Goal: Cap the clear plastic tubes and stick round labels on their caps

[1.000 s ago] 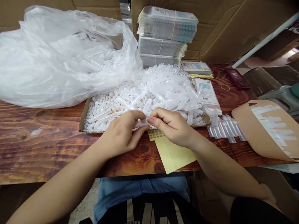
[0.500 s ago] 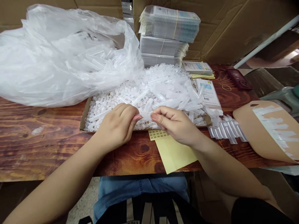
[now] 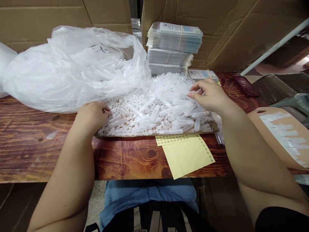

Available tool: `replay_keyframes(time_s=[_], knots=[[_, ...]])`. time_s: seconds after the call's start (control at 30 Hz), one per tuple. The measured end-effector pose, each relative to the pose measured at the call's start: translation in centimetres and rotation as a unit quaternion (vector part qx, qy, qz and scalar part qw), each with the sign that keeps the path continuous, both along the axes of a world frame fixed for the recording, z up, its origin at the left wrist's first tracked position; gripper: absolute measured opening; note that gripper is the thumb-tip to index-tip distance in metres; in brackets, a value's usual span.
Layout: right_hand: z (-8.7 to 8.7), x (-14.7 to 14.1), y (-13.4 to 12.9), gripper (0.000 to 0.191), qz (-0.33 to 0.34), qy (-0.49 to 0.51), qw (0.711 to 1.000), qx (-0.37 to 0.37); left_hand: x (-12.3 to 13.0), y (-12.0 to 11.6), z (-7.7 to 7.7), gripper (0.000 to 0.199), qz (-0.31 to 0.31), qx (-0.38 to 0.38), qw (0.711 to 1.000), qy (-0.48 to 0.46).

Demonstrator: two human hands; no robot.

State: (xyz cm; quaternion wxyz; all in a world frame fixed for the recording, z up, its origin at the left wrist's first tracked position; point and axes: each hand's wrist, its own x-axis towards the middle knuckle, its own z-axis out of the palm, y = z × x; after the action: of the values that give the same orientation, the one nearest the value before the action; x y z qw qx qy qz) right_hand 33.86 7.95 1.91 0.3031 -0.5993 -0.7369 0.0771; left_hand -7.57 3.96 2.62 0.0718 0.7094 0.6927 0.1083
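The left hand (image 3: 93,115) curls its fingertips into the pile of clear tubes (image 3: 154,106) in the cardboard tray (image 3: 89,113); the right hand (image 3: 209,96) pinches 1 tube near the top. Better to lift 1 tube cleanly, without scattering others.

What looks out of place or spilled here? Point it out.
The clear tubes are heaped past the right edge of the shallow cardboard tray; a few lie loose on the wooden table by the right forearm. The yellow sheet overhangs the table's front edge, askew.
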Motion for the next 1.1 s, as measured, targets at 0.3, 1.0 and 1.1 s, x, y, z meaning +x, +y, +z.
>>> replay_keyframes(time_s=[0.3,1.0,1.1], knots=[[3.1,-12.5,-2.7,0.009,0.223,-0.047,0.973,0.016,1.2,0.7,-0.8,0.013,0.002,-0.038,0.999,0.016],[2.3,-18.5,-2.8,0.022,0.368,-0.141,0.915,0.090,2.2,-0.7,0.6,0.019,0.014,0.066,0.975,-0.213],[2.2,-15.0,-4.0,0.014,0.306,0.045,0.947,0.085,3.8,-1.3,0.5,0.024,-0.029,0.041,0.890,-0.454]])
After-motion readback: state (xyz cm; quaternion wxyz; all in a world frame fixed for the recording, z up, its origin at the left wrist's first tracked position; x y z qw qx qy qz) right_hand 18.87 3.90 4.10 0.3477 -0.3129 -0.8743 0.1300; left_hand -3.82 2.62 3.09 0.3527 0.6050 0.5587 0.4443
